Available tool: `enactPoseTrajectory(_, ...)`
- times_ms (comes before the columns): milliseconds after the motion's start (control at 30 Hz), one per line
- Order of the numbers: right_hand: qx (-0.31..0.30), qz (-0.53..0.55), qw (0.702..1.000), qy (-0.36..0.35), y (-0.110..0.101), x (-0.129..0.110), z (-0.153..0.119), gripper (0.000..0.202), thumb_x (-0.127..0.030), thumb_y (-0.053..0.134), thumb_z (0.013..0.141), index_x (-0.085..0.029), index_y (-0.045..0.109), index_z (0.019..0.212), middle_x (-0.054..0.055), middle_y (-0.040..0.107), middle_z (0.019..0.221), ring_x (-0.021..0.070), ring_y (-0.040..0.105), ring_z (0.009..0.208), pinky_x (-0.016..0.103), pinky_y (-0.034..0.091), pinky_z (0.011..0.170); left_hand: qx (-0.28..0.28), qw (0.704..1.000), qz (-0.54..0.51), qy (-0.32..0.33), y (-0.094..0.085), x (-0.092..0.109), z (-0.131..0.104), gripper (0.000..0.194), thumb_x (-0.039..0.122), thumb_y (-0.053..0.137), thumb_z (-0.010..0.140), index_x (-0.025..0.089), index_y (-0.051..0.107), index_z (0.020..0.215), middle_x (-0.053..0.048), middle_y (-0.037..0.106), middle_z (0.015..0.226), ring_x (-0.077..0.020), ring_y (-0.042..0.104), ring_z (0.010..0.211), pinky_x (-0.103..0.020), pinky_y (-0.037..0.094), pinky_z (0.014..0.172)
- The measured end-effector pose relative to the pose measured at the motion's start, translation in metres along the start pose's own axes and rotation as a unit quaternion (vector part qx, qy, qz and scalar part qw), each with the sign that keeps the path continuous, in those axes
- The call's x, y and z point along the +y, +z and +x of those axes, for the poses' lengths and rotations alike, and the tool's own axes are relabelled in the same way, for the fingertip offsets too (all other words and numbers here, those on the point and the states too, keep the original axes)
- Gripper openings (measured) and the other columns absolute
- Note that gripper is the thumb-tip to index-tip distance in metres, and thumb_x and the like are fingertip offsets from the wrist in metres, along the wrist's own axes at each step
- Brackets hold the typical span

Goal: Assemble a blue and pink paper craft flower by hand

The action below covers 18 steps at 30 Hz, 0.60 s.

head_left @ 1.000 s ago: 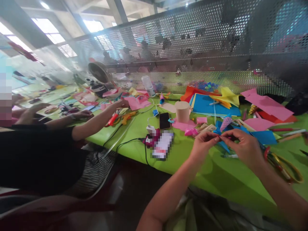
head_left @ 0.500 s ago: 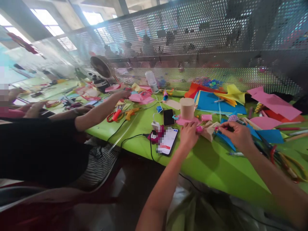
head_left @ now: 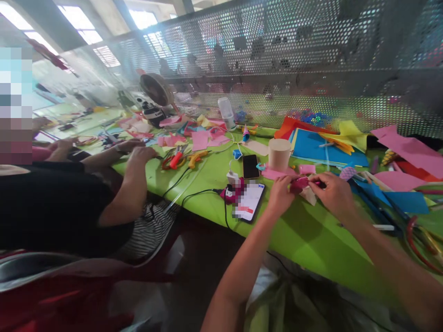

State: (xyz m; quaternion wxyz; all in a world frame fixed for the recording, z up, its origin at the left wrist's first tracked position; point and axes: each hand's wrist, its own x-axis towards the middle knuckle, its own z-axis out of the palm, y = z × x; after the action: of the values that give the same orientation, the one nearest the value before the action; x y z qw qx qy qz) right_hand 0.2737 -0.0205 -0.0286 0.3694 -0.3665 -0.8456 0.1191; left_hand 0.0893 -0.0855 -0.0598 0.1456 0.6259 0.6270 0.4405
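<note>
My left hand [head_left: 281, 194] is closed, its thumb and fingers pinching a small dark pink craft piece [head_left: 299, 185]. From the other side my right hand [head_left: 335, 195] pinches at the same piece's right end; its exact shape is too blurred to make out. A cream-coloured scrap [head_left: 309, 196] shows just below the piece, between the hands. Behind my left hand stands a cream paper cup-like cylinder [head_left: 279, 154] on a pink sheet [head_left: 272, 174]. A purple patterned cone-like piece [head_left: 348, 173] lies beyond my right hand.
Left of my hands lie a lit phone [head_left: 252, 202] and a dark phone [head_left: 251, 166]. Blue sheets [head_left: 311, 150] and pink felt [head_left: 411, 150] lie at the right, near scissors [head_left: 429, 249]. A yellow glue gun [head_left: 198, 159] lies further left, near a co-worker's hand [head_left: 143, 154].
My hands have come closer together, and a dark pink piece now shows between them. The co-worker's arm has drawn back from the pink scraps. The view has shifted slightly.
</note>
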Motion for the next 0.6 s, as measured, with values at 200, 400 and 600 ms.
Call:
enactPoseTrajectory(200,-0.03,-0.072,0.994,-0.077,0.01,0.008,-0.003,0.026,-0.035,0.056,0.103,-0.025,0.08,0.104,0.012,0.08,0.107,0.0314,0.072,0.097,0.042,0.052,0.076,0.016,0.999,-0.039,0.026,0.004,-0.003,-0.001,0.036,0.02,0.083,0.09,0.02,0.076,0.125,-0.013,0.079,0.128,-0.0288,0.069,0.12,-0.042,0.052,0.108)
enactPoseTrajectory(400,-0.105,-0.026,0.989,-0.099,-0.002,0.013,0.001,0.034,-0.04,0.053,0.104,-0.027,0.082,0.116,0.013,0.079,0.111,0.0354,0.073,0.099,0.047,0.054,0.08,0.037,0.998,-0.044,-0.008,0.009,-0.009,-0.001,0.035,0.025,0.085,0.09,0.018,0.077,0.124,-0.013,0.08,0.124,-0.0292,0.07,0.116,-0.041,0.052,0.105)
enactPoseTrajectory(600,-0.104,0.041,0.991,-0.071,-0.01,0.004,0.002,0.03,-0.045,0.056,0.103,-0.033,0.083,0.112,0.009,0.08,0.115,0.0349,0.074,0.109,0.051,0.057,0.093,0.039,0.996,-0.05,-0.069,0.013,-0.009,0.001,0.034,0.033,0.085,0.091,0.019,0.078,0.121,-0.01,0.081,0.11,-0.0258,0.072,0.102,-0.038,0.055,0.094)
